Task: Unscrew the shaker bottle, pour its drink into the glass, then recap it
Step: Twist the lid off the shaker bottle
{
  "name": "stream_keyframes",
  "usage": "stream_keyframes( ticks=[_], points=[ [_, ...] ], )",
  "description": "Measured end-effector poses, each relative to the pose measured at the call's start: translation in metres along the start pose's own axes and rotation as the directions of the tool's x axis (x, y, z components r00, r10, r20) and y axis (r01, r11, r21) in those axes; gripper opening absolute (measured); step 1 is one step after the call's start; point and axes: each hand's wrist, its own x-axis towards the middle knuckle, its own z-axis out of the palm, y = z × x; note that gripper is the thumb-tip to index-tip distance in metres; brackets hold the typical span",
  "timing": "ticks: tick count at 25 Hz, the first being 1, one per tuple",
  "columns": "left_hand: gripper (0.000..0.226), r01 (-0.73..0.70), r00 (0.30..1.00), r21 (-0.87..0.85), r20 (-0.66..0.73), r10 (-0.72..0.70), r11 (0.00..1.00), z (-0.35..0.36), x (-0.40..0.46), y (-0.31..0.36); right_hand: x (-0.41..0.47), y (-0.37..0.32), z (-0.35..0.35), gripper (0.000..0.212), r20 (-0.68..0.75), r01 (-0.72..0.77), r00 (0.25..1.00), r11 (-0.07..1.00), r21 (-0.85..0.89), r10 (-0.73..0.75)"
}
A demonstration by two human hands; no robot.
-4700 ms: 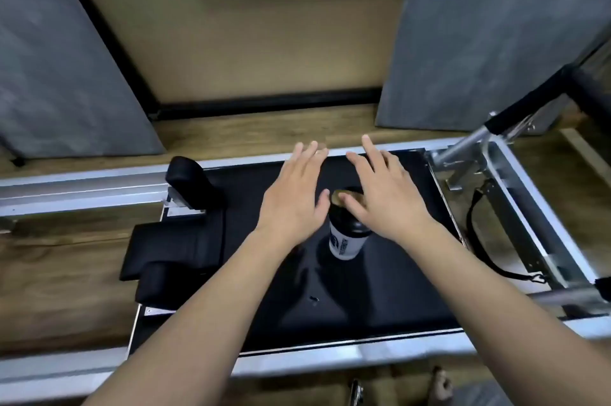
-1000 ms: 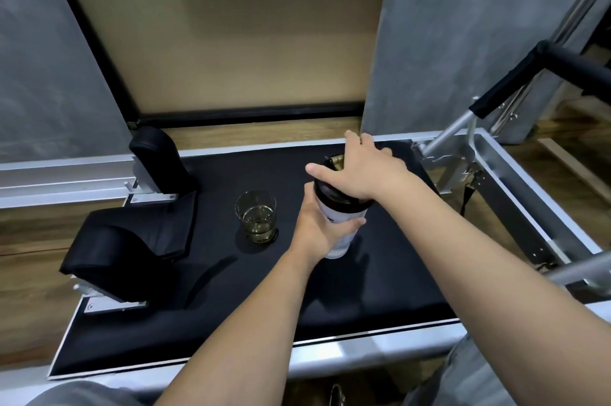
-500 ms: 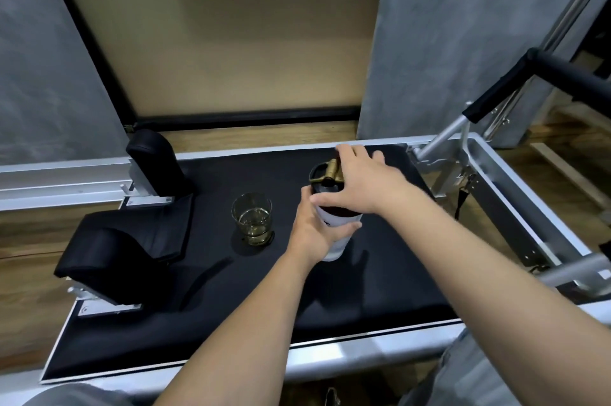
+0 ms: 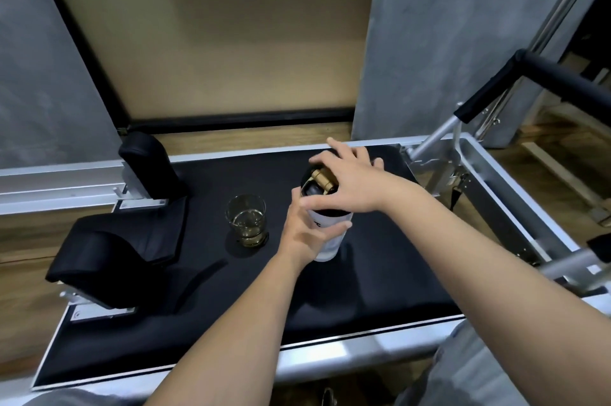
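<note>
Right hand (image 4: 355,182) fingers (image 4: 319,159) curl round the black screw lid with brass clasp (image 4: 322,185); since half a second ago they've turned further round it. Left hand (image 4: 305,233) grips the white cylindrical shaker bottle (image 4: 329,237), upright on the black padded bench (image 4: 380,273). I read recapping, probably. Count: one bottle, one lid, one clear glass tumbler of yellowish drink (image 4: 246,218).

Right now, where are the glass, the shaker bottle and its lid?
glass (image 4: 246,218): head view, its clear side wall.
shaker bottle (image 4: 327,240): head view, white body below the fingers.
lid (image 4: 312,189): head view, black top beside the gold clasp.
</note>
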Motion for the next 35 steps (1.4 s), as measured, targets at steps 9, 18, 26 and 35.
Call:
stream_keyframes(
  ticks=[9,18,26,35],
  points=[
    [0.083,-0.011,0.998,0.187,0.064,-0.001,0.982,-0.011,0.0,-0.002,0.006,-0.027,0.0,0.074,0.01,-0.064,0.998,0.996,-0.067,0.065],
    [0.091,0.087,0.993,0.029,0.082,-0.089,0.996,-0.006,-0.001,0.0,0.012,-0.045,0.014,0.114,-0.155,-0.467,0.876,0.884,-0.034,0.457],
    [0.07,0.086,0.995,0.011,0.059,-0.086,0.996,-0.01,0.0,-0.013,0.003,-0.01,-0.007,0.075,0.06,0.179,0.983,0.982,-0.067,-0.175],
    [0.074,-0.031,0.998,0.289,0.053,0.016,0.957,-0.016,-0.002,-0.01,0.007,-0.047,0.036,0.078,-0.204,-0.29,0.943,0.949,-0.122,0.262]
  ],
)
